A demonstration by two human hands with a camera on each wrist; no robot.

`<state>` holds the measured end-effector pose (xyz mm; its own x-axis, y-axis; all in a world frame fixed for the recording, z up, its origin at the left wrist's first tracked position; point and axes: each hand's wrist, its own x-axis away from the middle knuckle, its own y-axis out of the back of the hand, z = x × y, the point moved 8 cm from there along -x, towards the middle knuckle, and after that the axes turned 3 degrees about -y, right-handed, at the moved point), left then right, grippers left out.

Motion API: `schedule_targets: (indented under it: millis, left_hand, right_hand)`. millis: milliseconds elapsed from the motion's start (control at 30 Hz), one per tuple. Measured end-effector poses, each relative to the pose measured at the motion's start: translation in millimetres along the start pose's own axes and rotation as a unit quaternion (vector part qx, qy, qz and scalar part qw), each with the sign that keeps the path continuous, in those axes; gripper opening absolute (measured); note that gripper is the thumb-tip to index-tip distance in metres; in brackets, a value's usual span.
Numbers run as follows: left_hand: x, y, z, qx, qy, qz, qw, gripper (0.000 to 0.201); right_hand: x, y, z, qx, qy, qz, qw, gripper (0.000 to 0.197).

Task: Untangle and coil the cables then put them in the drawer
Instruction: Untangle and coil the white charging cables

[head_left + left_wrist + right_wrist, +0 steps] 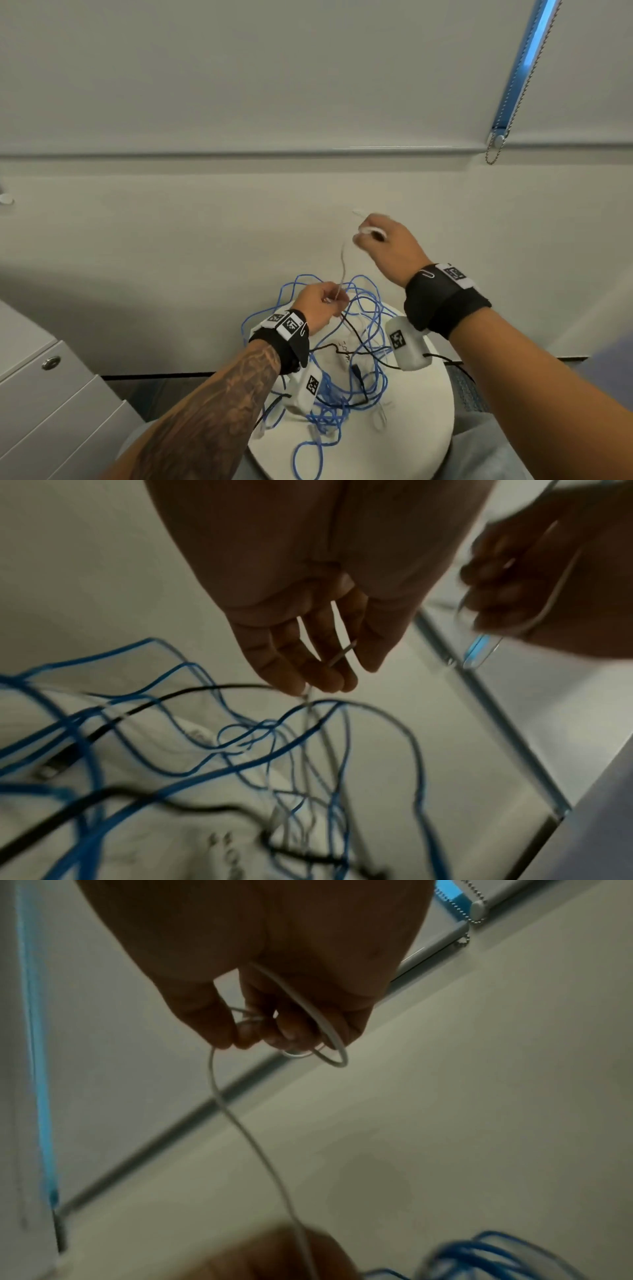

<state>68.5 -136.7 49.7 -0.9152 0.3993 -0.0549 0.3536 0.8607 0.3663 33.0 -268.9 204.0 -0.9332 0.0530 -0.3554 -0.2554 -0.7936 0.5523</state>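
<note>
Right now the tangle sits on the round table [424, 428] just in front of me: blue cables [370, 308] looped over most of the top, spilling past the near edge, with a black cable [359, 342] threaded through the middle. None of these is coiled yet, I judge.

Above the far edge, my left hand [318, 305] pinches the white cable [342, 263] low down between thumb and fingertips, the other fingers loosely curled. I hold it there, I think, so the pile stays put while the white one slides out.

Higher and farther, my right hand [390, 240] is raised, fingers closed round the white cable's upper part, with a small loop already gathered in the fist and one end sticking out past the knuckles. Lifting it keeps the free length clear of the blue loops; the span between my hands hangs slightly slack.

To my left stand drawers [51, 394], all closed from what I see, so nothing is stowed yet.
</note>
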Motion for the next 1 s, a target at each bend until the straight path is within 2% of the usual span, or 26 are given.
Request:
schedule_targets:
  millis: [100,200,267,400,533,600,700,833,900,1000]
  left_hand:
    - [-1,-15,29,-0.006,0.035,0.016,0.999,0.013]
    - [-2,-11,32,0.047,0.05,-0.028,0.997,0.013]
    - [-4,-4,19,0.048,0.028,-0.061,0.997,0.016]
    - [-5,7,-16,0.095,-0.011,-0.092,0.991,0.02]
    - [1,21,-35,0.22,0.003,-0.101,0.97,0.021]
    - [7,24,-36,0.244,0.016,-0.094,0.965,0.021]
    - [20,22,-29,0.238,0.04,-0.07,0.968,0.022]
    - [39,5,-25,0.274,0.061,-0.003,0.96,0.015]
    - [47,5,-23,0.26,0.049,0.0,0.964,0.011]
    - [58,8,-21,0.277,0.045,0.002,0.96,0.015]
  right_hand:
    - [-14,39,15,-0.133,0.005,-0.098,0.986,0.029]
    - [-18,49,9,-0.142,-0.018,-0.112,0.983,0.03]
    - [-14,37,-6,-0.092,-0.037,-0.079,0.992,0.03]
    - [2,-14,-44,0.032,-0.08,0.059,0.994,0.035]
    - [23,-48,-53,0.023,-0.097,0.157,0.983,0.038]
    - [28,-49,-44,0.0,-0.095,0.163,0.982,0.036]
    - [28,-41,-37,-0.057,-0.114,0.13,0.983,0.033]
    - [37,-45,-39,-0.153,-0.163,0.153,0.962,0.029]
    - [43,-44,-43,-0.138,-0.175,0.159,0.962,0.028]
    - [49,-36,-51,-0.078,-0.175,0.153,0.97,0.031]
